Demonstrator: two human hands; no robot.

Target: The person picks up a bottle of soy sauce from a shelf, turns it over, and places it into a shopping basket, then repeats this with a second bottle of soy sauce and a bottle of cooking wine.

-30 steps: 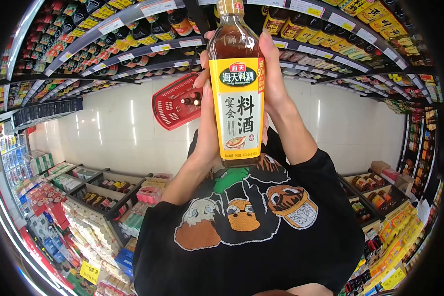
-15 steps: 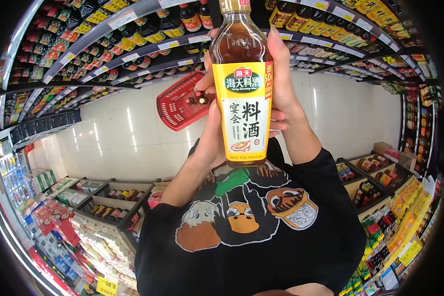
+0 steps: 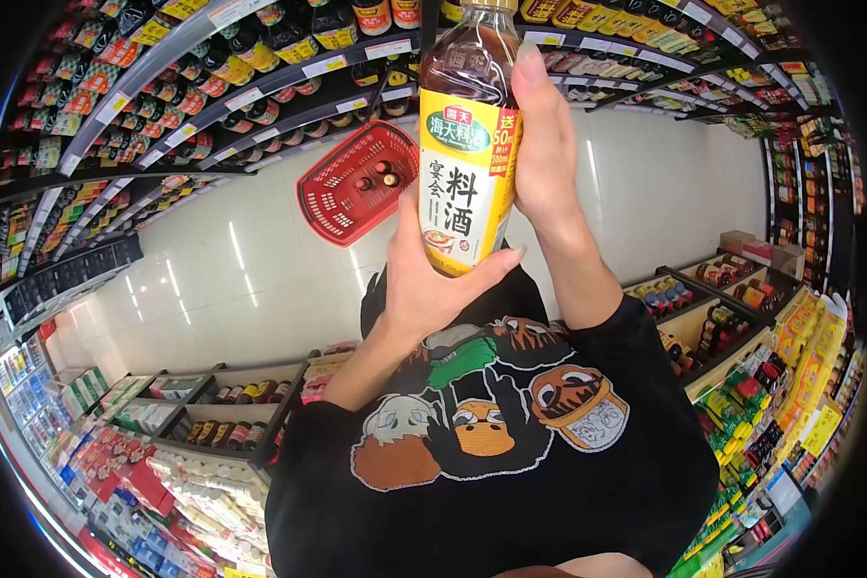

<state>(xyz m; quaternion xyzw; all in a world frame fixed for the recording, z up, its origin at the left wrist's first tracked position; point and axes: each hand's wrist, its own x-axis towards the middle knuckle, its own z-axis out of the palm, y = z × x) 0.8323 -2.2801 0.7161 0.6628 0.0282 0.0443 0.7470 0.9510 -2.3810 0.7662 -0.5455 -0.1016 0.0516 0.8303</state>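
Observation:
A bottle of cooking wine (image 3: 460,183) with a yellow and white label is held up in front of my chest, its label turned slightly to the left and its cap at the top edge of the view. My left hand (image 3: 433,279) cups its base and lower left side, with the thumb across the bottom. Around the right side and shoulder of the bottle, my right hand (image 3: 546,154) is closed, thumb pointing up; its other fingers are mostly hidden behind the glass.
A red shopping basket (image 3: 342,188) holding a couple of dark bottles stands on the pale tiled floor (image 3: 250,250). Shelves of sauce bottles (image 3: 289,43) line the far side. Divided display bins (image 3: 231,409) with jars and bottles are behind me on both sides.
The bottle has moved up a little and turned so that its right side shows more. My left hand has slid from its left side to under its base.

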